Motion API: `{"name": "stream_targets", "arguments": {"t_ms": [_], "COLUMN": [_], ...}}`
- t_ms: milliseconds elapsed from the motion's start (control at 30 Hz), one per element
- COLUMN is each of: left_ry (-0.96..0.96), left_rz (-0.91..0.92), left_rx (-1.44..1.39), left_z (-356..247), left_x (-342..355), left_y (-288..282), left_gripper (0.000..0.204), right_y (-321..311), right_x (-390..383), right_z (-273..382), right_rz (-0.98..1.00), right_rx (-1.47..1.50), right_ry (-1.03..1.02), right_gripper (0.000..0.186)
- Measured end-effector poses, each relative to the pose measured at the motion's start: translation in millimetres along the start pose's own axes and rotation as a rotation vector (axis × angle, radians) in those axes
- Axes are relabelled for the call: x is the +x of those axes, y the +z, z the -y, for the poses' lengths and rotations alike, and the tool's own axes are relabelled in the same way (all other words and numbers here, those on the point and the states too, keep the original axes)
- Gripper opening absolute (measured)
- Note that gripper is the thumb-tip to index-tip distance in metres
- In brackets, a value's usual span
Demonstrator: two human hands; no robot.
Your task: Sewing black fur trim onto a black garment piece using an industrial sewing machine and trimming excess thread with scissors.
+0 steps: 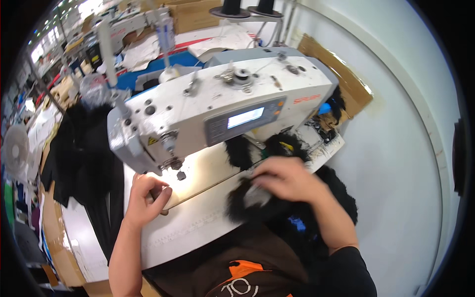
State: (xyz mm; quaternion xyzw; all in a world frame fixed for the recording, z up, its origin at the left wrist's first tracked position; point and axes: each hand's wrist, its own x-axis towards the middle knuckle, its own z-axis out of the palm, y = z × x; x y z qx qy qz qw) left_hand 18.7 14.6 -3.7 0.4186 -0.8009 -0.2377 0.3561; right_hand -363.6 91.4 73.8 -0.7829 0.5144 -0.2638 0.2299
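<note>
A white sewing machine (227, 94) stands on the table, its lit needle area (180, 174) to the left. Beside that area, my left hand (146, 200) rests with curled fingers. A small brownish end (165, 212) shows below its thumb; what it belongs to is hidden. My right hand (284, 179), slightly blurred, pinches a black furry piece (255, 205) with a pale grey inside, over the table's front edge. More black fur (240, 151) lies under the machine's arm. Another black furry mass (339, 193) hangs to the right of my right forearm.
Dark cloth (81, 148) is draped over the table's left side. Black thread cones (231, 9) stand above and behind the machine. Cardboard (341, 74) leans against the wall at right. Several fabric pieces and other machines fill the far left. A white fan (16, 148) is at the left edge.
</note>
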Motion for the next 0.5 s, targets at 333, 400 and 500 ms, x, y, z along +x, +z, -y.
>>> {"name": "stream_targets", "arguments": {"t_ms": [333, 400, 500], "left_ry": [0.057, 0.064, 0.058], "left_rz": [0.028, 0.009, -0.029], "left_rx": [0.008, 0.022, 0.053], "left_z": [0.6, -2.0, 1.3], "left_x": [5.0, 4.2, 3.4], "left_y": [4.3, 3.9, 8.6], "left_gripper": [0.013, 0.016, 0.015], "right_y": [4.3, 27.2, 58.8], "right_x": [12.5, 37.8, 70.4], "right_z": [-39.2, -23.6, -30.9], "right_rz": [-0.502, -0.417, -0.338], "right_rx": [-0.421, -0.353, -0.446], "right_ry": [-0.001, 0.008, -0.025], "right_gripper": [0.015, 0.015, 0.032]}}
